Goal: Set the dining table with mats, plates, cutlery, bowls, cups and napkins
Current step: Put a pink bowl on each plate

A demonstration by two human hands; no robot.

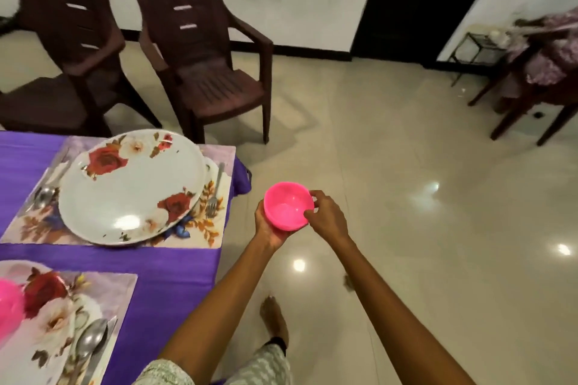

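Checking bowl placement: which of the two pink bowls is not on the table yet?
The pink bowl held off the table's corner, over the floor, between left hand and right hand. The other bowl sits at the frame's left edge by the near mat.

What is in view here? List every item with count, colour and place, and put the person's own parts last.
pink bowl: one, pink, held in the air over the floor, right of the table
second pink bowl: one, pink, at the left edge on the near mat
plate: one, white with red roses, on the far mat
mats: two, floral, on the purple cloth
tablecloth: one, purple, over the table
fork: one, silver, right of the plate
spoons: two, silver, one on each mat
chairs: two, dark brown, beyond the table
floor: cream, glossy tiles
left hand: cupping the held bowl from beneath
right hand: grip on that bowl's rim
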